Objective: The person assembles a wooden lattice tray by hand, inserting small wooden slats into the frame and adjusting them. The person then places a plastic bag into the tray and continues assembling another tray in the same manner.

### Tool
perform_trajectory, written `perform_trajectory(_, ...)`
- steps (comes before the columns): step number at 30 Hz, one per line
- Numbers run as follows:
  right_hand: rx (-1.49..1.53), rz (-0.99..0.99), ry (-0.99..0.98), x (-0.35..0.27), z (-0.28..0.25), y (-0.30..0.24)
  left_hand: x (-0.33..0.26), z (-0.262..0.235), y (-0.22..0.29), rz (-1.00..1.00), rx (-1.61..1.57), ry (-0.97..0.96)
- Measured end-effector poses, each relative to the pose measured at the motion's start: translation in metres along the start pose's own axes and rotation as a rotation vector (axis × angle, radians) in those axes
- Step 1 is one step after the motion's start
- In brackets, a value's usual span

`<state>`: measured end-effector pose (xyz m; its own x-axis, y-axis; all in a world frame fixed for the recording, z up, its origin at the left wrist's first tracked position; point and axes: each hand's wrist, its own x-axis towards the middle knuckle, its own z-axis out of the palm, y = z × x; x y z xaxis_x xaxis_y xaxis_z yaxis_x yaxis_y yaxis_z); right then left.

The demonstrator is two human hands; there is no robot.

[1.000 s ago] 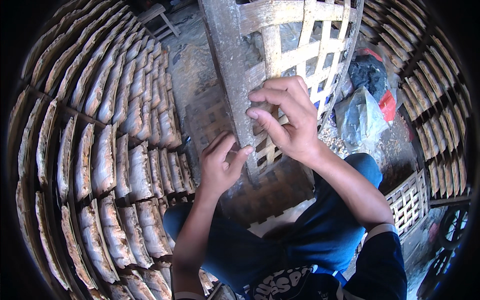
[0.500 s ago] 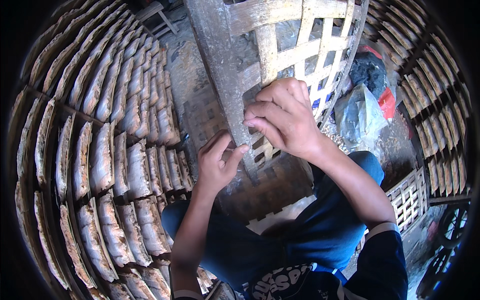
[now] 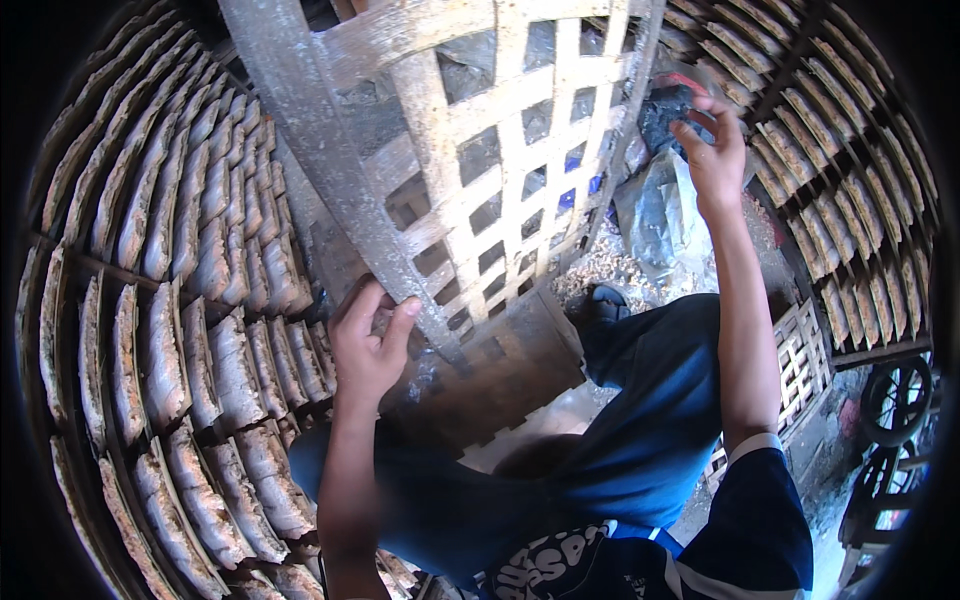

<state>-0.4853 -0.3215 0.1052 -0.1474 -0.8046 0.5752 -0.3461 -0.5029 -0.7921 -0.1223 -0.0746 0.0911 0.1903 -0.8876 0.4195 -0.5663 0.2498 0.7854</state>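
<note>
A tall lattice panel (image 3: 480, 160) of woven pale bamboo strips stands before me, tilted, with a grey wooden bar (image 3: 330, 165) along its left side. Low on that bar, my left hand (image 3: 368, 340) grips the edge, thumb in front and fingers partly hidden behind it. My right hand (image 3: 716, 155) is raised off the panel to its right, fingers bent but apart; nothing shows in it. Beneath and behind it lie a crumpled clear plastic bag (image 3: 655, 215) and a dark bag (image 3: 665, 112) with red beside it.
On the left, racks hold many rows of curved, rough-edged pale pieces (image 3: 180, 350); similar rows (image 3: 835, 180) stand at the right. A low woven basket (image 3: 800, 365) sits by my right forearm. Pale scraps (image 3: 600, 270) litter the floor near my shoe (image 3: 608, 300). A dark wheel (image 3: 895, 400) shows at far right.
My right hand has let go of the lattice and swung out to the upper right. My left hand keeps its place on the bar. The whole view has shifted, putting the panel further left.
</note>
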Motion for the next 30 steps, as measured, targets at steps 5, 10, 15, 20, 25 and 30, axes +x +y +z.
perform_trajectory(5,-0.072,0.374,-0.371,-0.008,-0.017,0.042,0.002,-0.004,0.001,-0.047,0.038,-0.024)
perform_trajectory(10,-0.418,0.171,-0.593,-0.027,0.019,0.025,0.001,-0.003,0.0,-0.061,0.052,-0.017)
perform_trajectory(15,-0.59,0.061,-0.579,-0.041,0.048,0.006,-0.004,-0.004,-0.002,0.016,0.045,-0.009)
perform_trajectory(20,-0.794,-0.081,-0.507,-0.047,0.065,0.001,-0.005,-0.004,0.001,0.025,0.032,0.0)
perform_trajectory(25,-0.955,-0.231,-0.528,-0.048,0.079,-0.006,-0.003,-0.002,0.0,-0.056,-0.041,0.013)
perform_trajectory(30,-0.921,-0.052,-0.46,-0.032,0.085,-0.019,-0.005,-0.007,-0.013,-0.109,-0.076,0.013)
